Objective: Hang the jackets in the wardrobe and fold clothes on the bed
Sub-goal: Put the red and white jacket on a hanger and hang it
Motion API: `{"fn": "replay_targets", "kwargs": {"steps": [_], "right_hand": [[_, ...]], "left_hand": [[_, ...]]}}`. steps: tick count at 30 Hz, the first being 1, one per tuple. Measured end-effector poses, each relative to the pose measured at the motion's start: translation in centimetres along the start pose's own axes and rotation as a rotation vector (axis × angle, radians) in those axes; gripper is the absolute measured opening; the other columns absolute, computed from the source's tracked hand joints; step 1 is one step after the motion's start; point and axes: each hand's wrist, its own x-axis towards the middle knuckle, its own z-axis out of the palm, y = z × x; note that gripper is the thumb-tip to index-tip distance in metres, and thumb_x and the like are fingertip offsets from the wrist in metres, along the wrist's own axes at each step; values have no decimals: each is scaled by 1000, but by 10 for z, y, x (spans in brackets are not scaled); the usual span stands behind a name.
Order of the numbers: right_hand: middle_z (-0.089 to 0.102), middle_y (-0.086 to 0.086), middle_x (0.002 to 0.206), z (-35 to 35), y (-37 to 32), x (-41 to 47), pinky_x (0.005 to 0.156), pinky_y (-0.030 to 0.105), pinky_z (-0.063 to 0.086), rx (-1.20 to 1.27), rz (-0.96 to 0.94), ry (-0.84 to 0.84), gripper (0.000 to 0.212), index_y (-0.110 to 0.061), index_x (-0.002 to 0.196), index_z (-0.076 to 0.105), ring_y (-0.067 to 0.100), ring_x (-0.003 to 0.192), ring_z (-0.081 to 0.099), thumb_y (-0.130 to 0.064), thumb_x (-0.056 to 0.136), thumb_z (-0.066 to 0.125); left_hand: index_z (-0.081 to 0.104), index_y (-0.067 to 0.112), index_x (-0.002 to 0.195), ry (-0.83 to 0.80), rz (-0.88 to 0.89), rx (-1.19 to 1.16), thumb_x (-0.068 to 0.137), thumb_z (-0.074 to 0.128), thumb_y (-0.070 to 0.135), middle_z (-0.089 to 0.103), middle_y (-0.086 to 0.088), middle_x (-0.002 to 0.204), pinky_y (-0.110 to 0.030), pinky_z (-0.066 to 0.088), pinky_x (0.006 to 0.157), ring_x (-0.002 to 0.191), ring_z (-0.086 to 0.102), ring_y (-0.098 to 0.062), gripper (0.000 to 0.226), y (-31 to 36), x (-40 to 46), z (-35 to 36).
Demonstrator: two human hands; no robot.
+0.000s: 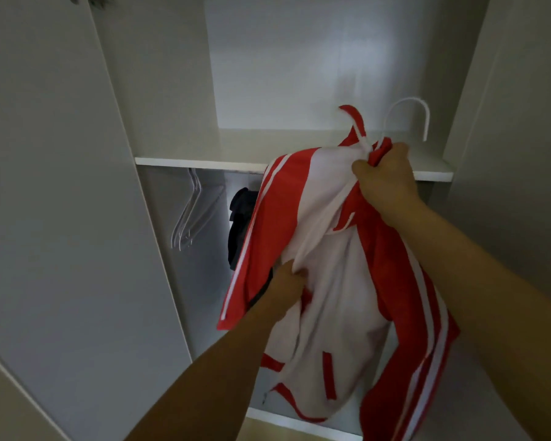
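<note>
Red-and-white track jacket [328,265] hangs in front of the open wardrobe [77,186], held up level with the white shelf [204,161], its collar bunched around a white hanger [409,117] whose hook pokes out above the fabric. The right hand [387,181] is clenched on the collar and, it seems, the hanger neck beneath it, arm reaching up and forward. The left hand [288,281] pinches a fold of the white front panel lower down, forearm angled up from below. The main risk, as I judge it, is that the jacket is gathered at the collar rather than seated on the hanger's shoulders, so it could slide off once the hook goes onto the rail. The hook also stands above the shelf, so it must drop beneath the shelf edge before it can catch. Spare wire hangers [190,214] and a dark garment [240,224] already hang below, and the swinging sleeves could snag them.
</note>
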Motion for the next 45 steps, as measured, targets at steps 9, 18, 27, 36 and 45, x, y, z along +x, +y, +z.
{"fn": "replay_targets", "kwargs": {"steps": [9, 18, 27, 36, 45], "right_hand": [[48, -5, 84, -8, 4, -6, 60, 23, 44, 139, 33, 45, 42, -13, 121, 31, 9, 73, 53, -13, 88, 56], [49, -3, 87, -22, 2, -3, 55, 18, 42, 253, 112, 56, 39, -18, 119, 33, 8, 75, 54, -11, 88, 56], [58, 0, 92, -46, 37, -24, 75, 41, 54, 23, 19, 206, 41, -26, 107, 37, 24, 83, 63, -6, 79, 60], [30, 18, 143, -37, 95, -61, 90, 48, 50, -496, -14, 144, 29, -11, 125, 46, 45, 102, 57, -13, 96, 43], [11, 1, 146, -10, 110, -79, 115, 32, 23, -155, 29, -371, 45, -36, 125, 59, 29, 135, 34, -7, 91, 58]], "left_hand": [[27, 24, 147, -327, 143, 182, 81, 75, 41, 48, 9, 132, -30, 45, 98, 120, 52, -15, 84, 12, 1, 5], [62, 7, 122, -529, 200, 103, 81, 71, 15, 65, -9, 115, -37, 51, 97, 108, 63, -21, 43, 7, -13, 72], [55, 13, 120, -64, 52, 557, 92, 57, 18, 60, -4, 114, -19, 40, 80, 107, 59, -22, 29, -55, -5, 11], [58, 10, 94, 91, 475, 664, 91, 56, 5, 57, 8, 80, -15, 35, 58, 65, 49, 4, 5, 1, -1, -56], [60, 22, 110, -133, 801, 1066, 90, 60, 24, 69, 0, 105, -32, 48, 84, 95, 64, -21, 19, 91, 3, -42]]}}
